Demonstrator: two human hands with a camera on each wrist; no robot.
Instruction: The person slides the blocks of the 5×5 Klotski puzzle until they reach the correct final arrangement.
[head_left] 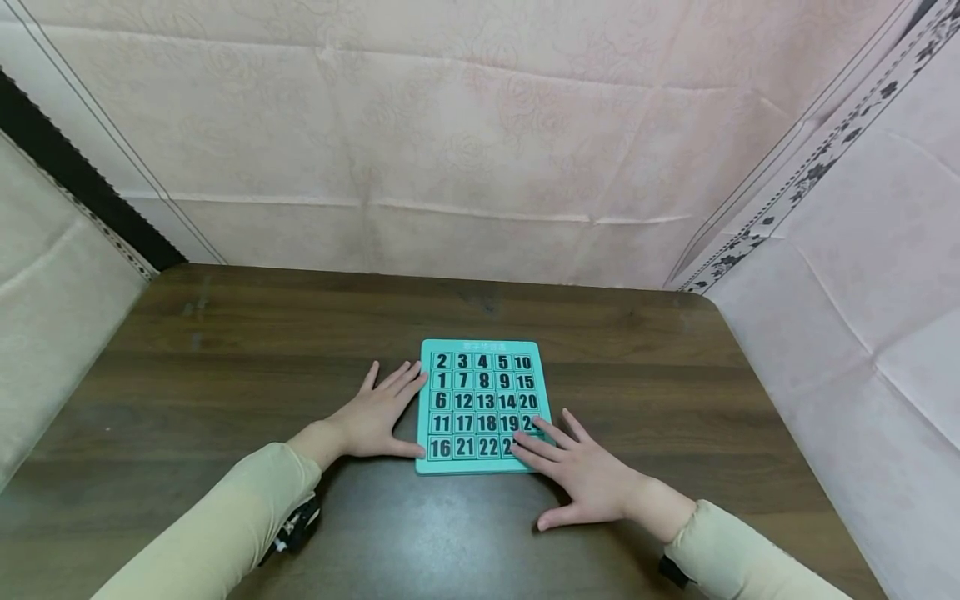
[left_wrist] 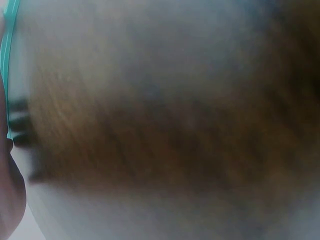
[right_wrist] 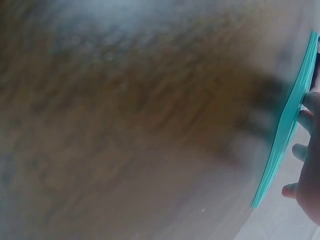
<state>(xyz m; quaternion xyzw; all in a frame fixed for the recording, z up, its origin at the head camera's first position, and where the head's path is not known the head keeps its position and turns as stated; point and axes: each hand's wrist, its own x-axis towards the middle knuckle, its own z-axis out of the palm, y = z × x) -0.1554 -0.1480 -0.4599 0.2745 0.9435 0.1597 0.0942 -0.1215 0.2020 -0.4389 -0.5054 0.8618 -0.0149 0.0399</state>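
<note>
Left hand (head_left: 378,412) flat, fingers straight, touching puzzle board (head_left: 482,406) at 9 o'clock; right hand (head_left: 588,479) flat, fingertips on its 4 o'clock corner.

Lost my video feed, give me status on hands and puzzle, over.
Left hand flat on table, fingertips against number slide puzzle left edge. Right hand open, fingers on lower-right tiles. Puzzle flat on the table, nothing blocking it.

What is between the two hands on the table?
In the head view, the green number puzzle board lies between the left hand and right hand; both touch it.
</note>
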